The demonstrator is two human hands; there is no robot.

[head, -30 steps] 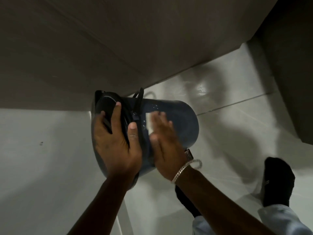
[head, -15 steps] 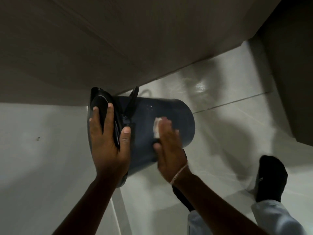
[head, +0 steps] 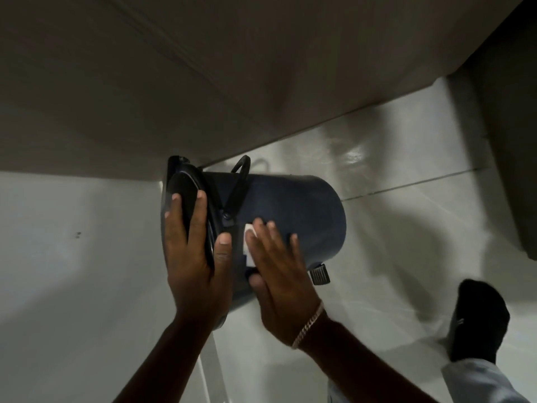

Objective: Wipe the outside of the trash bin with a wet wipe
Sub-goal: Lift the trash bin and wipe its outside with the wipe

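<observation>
The left hand (head: 194, 257) is gripping the lid end of the trash bin (head: 293, 216), fingers spread over the black lid (head: 181, 189) and thumb hooked round onto the body. The bin is dark blue and is being held tipped on its side above the pale tiled floor (head: 406, 181), base pointing right, and its thin black handle (head: 236, 187) is sticking up near the lid. Next over, the right hand (head: 280, 274) is lying flat and open on the bin's side, pressing a white wet wipe (head: 248, 242) against it, with just an edge of the wipe peeking out by the fingertips. A chain bracelet (head: 309, 324) is sitting on that wrist. The foot pedal (head: 319, 274) is poking out beyond the hand, and a foot in a black sock (head: 476, 318) is resting on the floor at far right.
</observation>
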